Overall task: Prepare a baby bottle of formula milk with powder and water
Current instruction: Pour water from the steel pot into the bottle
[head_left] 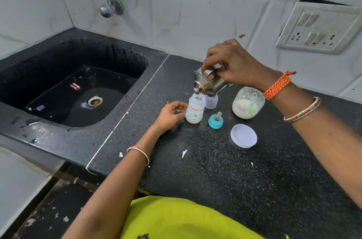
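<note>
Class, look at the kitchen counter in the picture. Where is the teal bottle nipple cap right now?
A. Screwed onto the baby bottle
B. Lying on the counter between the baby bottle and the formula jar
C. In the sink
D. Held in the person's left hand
B. The teal nipple cap lies on the counter, between the open baby bottle and the formula jar.

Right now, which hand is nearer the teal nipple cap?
Left. The left hand rests beside the bottle, just left of the cap. The right hand is raised behind it, tilting the steel pot.
</note>
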Tool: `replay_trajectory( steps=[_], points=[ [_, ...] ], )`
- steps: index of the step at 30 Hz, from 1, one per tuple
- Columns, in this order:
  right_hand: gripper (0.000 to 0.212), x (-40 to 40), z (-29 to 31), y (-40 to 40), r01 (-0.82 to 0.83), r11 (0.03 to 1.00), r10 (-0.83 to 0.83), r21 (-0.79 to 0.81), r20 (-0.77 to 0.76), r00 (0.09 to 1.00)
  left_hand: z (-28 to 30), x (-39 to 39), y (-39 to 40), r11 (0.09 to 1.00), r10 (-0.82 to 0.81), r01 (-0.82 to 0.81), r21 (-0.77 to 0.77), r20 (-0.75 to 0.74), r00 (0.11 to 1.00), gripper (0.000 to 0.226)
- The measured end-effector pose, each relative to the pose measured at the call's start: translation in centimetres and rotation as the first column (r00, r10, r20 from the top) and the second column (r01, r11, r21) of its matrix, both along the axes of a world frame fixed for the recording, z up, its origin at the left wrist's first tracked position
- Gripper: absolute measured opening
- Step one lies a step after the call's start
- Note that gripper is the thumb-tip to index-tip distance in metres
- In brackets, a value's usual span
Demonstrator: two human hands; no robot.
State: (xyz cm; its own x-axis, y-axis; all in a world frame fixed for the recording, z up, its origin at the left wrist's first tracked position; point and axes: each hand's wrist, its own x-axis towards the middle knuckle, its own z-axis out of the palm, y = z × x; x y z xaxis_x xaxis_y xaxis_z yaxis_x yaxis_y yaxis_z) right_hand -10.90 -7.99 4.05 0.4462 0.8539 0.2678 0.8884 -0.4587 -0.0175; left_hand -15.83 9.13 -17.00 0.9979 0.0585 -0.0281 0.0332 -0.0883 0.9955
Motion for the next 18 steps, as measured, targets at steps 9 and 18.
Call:
replay_trajectory(
  steps=[9,18],
  points=[
    [0.027,0.17,-0.22,0.12,-0.001,1.000,0.001,-0.016,-0.008,1.000,-0.09,0.07,0.03,1.000,-0.001,0.001,0.007,0.002,1.000,0.025],
    [0.028,0.28,-0.27,0.20,-0.003,1.000,0.003,-0.019,0.008,1.000,-0.14,0.05,0.09,1.000,0.000,0.000,0.025,0.006,1.000,0.026]
  ],
)
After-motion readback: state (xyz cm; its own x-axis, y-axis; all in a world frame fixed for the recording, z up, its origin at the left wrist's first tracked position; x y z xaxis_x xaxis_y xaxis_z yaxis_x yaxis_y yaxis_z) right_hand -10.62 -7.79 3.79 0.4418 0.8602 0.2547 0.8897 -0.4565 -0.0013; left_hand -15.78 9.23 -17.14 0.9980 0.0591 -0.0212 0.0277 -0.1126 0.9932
